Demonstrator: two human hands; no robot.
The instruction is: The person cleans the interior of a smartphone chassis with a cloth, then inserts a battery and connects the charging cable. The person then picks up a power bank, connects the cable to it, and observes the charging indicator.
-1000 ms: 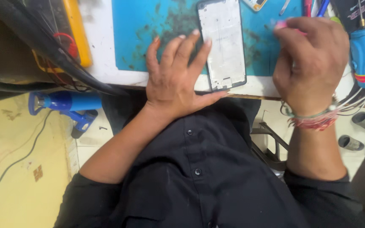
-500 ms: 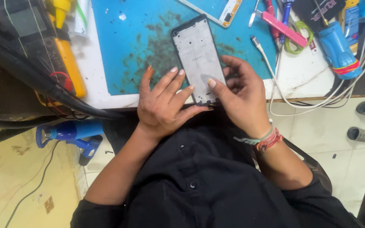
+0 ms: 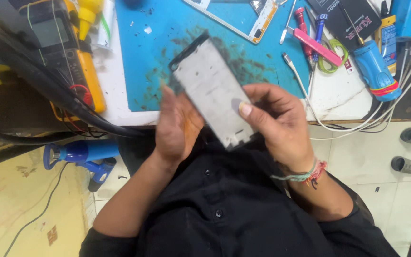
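Note:
I hold a flat grey phone frame with a black edge point(image 3: 212, 90) in both hands, lifted and tilted over the near edge of the blue work mat point(image 3: 153, 52). My left hand point(image 3: 177, 126) supports it from underneath on the left side. My right hand point(image 3: 277, 123) grips its lower right side, thumb pressed on the grey face. The panel looks motion-blurred.
A yellow multimeter point(image 3: 67, 47) with black cables sits at the left. Another opened phone part point(image 3: 241, 16) lies at the mat's far edge. Screwdrivers point(image 3: 317, 40), a blue cylinder-shaped tool point(image 3: 376, 71) and white cables point(image 3: 338, 121) are at the right. A blue hot-air gun point(image 3: 84, 157) hangs below the table.
The phone frame was lying on the mat under my hands; now both hands have lifted it off the mat and tilted it toward me.

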